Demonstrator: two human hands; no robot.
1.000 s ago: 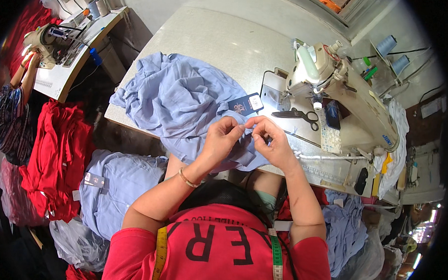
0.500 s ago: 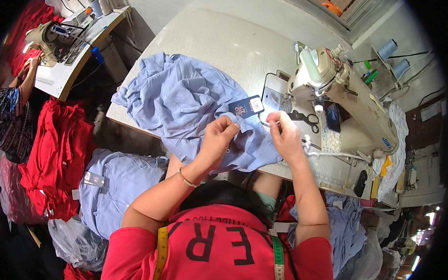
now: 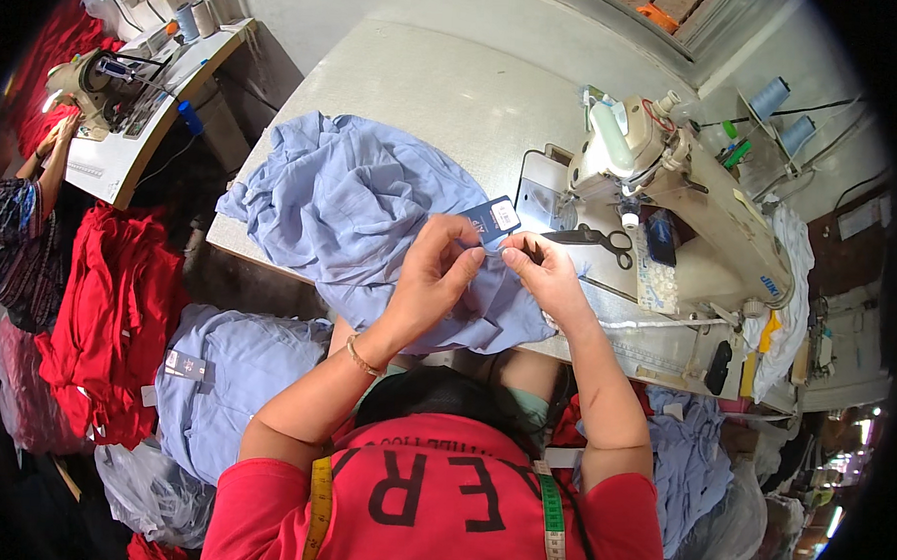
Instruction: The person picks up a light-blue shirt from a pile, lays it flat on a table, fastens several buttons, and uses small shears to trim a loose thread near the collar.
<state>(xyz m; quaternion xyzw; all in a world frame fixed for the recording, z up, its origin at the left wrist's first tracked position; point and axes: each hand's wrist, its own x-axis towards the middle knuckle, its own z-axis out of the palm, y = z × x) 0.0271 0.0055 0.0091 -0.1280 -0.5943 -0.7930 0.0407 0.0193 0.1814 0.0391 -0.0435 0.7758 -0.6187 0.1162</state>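
A crumpled light blue garment [image 3: 357,191] lies on the sewing table and hangs over its near edge toward my lap. My left hand [image 3: 434,274] is closed in a pinch on the garment, just below a dark blue hang tag [image 3: 491,220]. Close beside it, my right hand [image 3: 549,274] is also pinched, its fingertips almost meeting the left ones at the tag's lower end. A small dark shape shows among the right fingers; what it is, I cannot make out. Black scissors [image 3: 620,249] lie just beyond my right hand.
A sewing machine [image 3: 717,212] stands at the right, a dark phone [image 3: 661,236] beside it. Folded light blue garments [image 3: 239,381] and red garments [image 3: 117,316] are stacked at the left. Farther left, another person's hands [image 3: 60,133] work at a second machine [image 3: 82,84].
My right hand has moved left and down from near the machine to meet my left hand at the tag. The tag has shifted slightly and is partly covered by my left fingers.
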